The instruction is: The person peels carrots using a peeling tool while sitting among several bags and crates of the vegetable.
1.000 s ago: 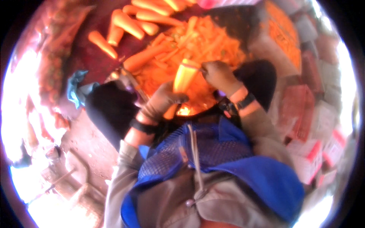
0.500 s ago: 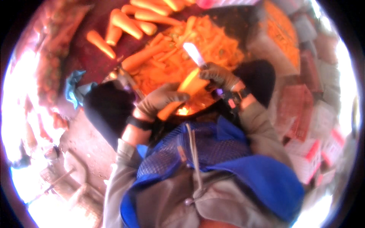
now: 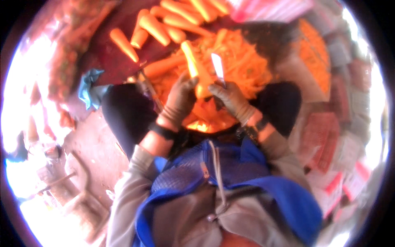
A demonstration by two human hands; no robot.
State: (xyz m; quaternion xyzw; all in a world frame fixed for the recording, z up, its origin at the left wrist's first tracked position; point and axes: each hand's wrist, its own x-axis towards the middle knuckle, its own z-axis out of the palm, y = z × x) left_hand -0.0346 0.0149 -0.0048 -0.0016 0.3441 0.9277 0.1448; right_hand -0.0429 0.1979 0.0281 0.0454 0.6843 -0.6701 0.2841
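My gloved left hand (image 3: 181, 96) is closed around a carrot (image 3: 189, 60), whose bright end points away from me. In my gloved right hand (image 3: 231, 98) is a knife (image 3: 217, 65), its glaring blade tilted up and away, just right of the carrot and apart from it. Both hands are over a large heap of orange carrot peelings (image 3: 247, 61) between my knees. Glare and blur hide the blade's exact shape and the carrot's lower end.
Several whole carrots (image 3: 154, 28) lie on a dark red surface beyond the heap. An open carton (image 3: 306, 78) with orange contents stands at right, near stacked reddish boxes (image 3: 319, 136). A blue cloth (image 3: 88, 88) lies beside my left knee. A wooden stool-like object (image 3: 84, 201) is at lower left.
The carrot has swung from slanting across my lap to pointing away from me. My left hand has risen and turned with it; the right hand with the knife has dropped slightly.
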